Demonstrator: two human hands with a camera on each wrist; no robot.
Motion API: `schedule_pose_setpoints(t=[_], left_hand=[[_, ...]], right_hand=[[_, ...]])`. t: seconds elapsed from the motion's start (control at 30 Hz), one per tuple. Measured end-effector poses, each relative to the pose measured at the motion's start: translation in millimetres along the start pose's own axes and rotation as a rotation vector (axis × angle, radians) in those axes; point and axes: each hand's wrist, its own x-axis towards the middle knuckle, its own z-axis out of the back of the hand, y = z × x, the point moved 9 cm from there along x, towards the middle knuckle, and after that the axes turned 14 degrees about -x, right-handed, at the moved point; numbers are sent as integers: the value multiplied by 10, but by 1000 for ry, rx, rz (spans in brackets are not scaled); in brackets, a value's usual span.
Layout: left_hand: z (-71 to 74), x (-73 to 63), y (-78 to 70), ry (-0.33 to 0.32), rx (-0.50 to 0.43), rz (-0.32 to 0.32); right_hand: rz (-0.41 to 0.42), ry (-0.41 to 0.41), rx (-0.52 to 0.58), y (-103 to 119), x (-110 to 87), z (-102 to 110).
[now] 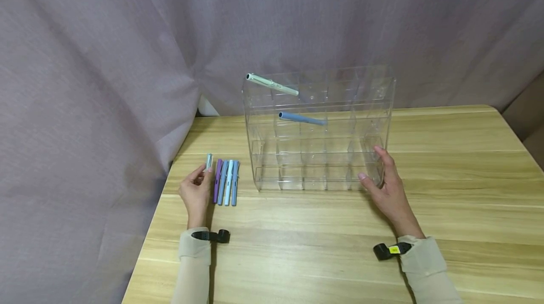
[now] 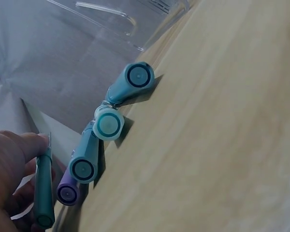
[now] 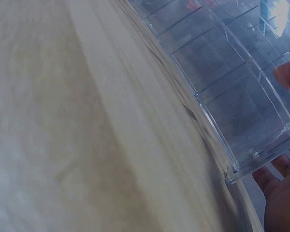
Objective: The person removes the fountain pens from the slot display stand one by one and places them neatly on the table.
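Observation:
My left hand (image 1: 197, 193) pinches a teal-blue pen (image 2: 44, 193) between thumb and fingers, its clip end upward in the head view. Just right of that hand, several pens lie side by side on the table: a purple pen (image 1: 217, 181), a pale cyan pen (image 1: 228, 182), a blue pen (image 1: 235, 183) and another blue one. A clear tiered organizer (image 1: 314, 157) stands beyond them. My right hand (image 1: 390, 195) grips its right side, thumb at the front and fingers along the outer wall. A pale green pen (image 1: 272, 84) leans in the top tier, a slate-blue pen (image 1: 301, 118) lower down.
The wood-grain table (image 1: 297, 257) carries everything, its left edge close beside my left hand. A grey-mauve curtain (image 1: 127, 82) hangs behind and to the left, right behind the organizer. Dividers split the organizer's tiers into narrow compartments.

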Motion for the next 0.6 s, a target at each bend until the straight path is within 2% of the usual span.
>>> schedule_pose_setpoints(t=[0.4, 0.6], left_hand=[[-54, 28, 64, 26, 88, 10], [-63, 25, 46, 55, 138, 11]], right_hand=[[-7, 16, -3, -25, 1, -4], [-19, 24, -5, -24, -7, -18]])
